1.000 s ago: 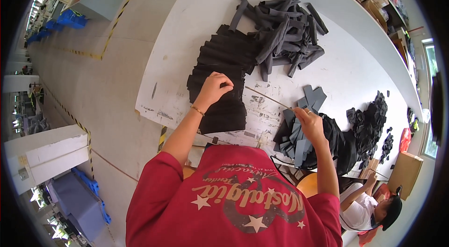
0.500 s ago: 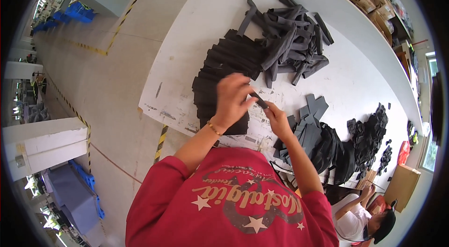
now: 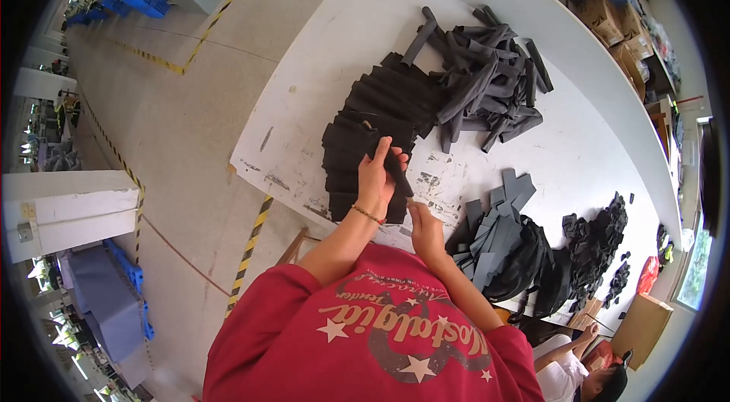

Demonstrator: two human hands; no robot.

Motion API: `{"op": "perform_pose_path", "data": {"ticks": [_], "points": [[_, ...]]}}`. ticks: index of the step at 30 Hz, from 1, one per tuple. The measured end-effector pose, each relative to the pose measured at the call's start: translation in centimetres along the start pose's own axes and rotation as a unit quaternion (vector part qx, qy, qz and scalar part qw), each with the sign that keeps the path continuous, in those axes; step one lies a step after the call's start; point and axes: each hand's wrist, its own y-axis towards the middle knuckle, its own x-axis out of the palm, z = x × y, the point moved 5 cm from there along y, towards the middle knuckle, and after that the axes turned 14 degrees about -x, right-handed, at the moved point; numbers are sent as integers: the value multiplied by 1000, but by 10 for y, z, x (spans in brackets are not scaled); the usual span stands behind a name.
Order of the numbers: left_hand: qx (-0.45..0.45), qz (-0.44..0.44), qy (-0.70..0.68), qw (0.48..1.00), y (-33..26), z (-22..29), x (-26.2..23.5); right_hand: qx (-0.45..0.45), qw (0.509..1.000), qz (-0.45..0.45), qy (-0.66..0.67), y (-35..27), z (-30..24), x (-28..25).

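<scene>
My left hand [image 3: 376, 180], a beaded bracelet at its wrist, is closed around a narrow black fabric tube [image 3: 398, 176]. Close by on the right, my right hand [image 3: 427, 231] pinches at the tube's lower end, where a small tan bit shows between fingers and cloth; I cannot make out what it is. Under and beyond my left hand lies a row of overlapping flat black fabric pieces [image 3: 395, 94]. A small tan tip [image 3: 368, 125] shows above my left fingers among the black cloth.
A heap of dark grey fabric tubes [image 3: 487, 79] lies farther back on the white table [image 3: 304, 90]. To the right are flat grey strips [image 3: 498, 223], black bundles [image 3: 532, 257] and small black pieces [image 3: 601, 242]. Another person [image 3: 566, 364] sits at lower right.
My left hand has gone from a blurred, loose pose to a grip around the tube. My right hand has come lower and nearer to me, and the tube now points more steeply downward.
</scene>
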Motion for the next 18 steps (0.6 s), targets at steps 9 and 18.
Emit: {"op": "perform_pose_path", "data": {"ticks": [9, 18], "points": [[151, 22, 91, 984, 12, 81, 13, 21, 993, -115, 33, -91, 17, -41], [-20, 65, -119, 991, 38, 8, -7, -91, 986, 133, -52, -33, -29, -70]]}}
